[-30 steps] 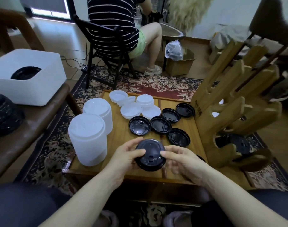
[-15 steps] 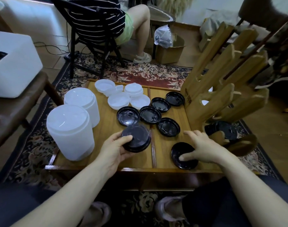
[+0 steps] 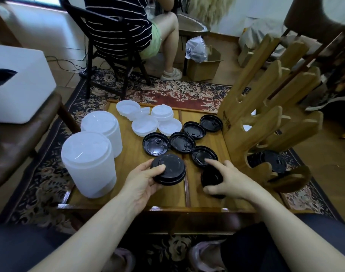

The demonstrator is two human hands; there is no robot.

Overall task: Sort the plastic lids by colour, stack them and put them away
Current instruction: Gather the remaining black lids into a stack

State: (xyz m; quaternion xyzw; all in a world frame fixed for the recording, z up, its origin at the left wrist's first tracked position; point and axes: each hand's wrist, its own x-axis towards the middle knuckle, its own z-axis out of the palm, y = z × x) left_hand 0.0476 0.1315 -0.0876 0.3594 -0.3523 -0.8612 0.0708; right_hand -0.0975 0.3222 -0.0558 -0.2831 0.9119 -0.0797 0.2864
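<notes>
My left hand (image 3: 142, 179) grips a small stack of black lids (image 3: 168, 169) just above the wooden table (image 3: 128, 195). My right hand (image 3: 229, 178) closes around another black lid (image 3: 210, 176), tilted up off the table at the front right. Several black lids lie upside down behind them, the nearest ones a black lid (image 3: 156, 143) and a black lid (image 3: 204, 155). Loose white lids (image 3: 145, 125) lie at the table's far side. Two tall stacks of white lids (image 3: 89, 163) stand on the left.
A slotted wooden rack (image 3: 265, 122) stands at the table's right edge, with black lids (image 3: 269, 160) in its lower slot. A white box (image 3: 16, 85) sits on a bench to the left. A person on a black chair (image 3: 108, 46) sits beyond the table.
My right hand left the stack, reached to a black lid at the front right and has now lifted it on edge. My left hand keeps the stack, lowered toward the table.
</notes>
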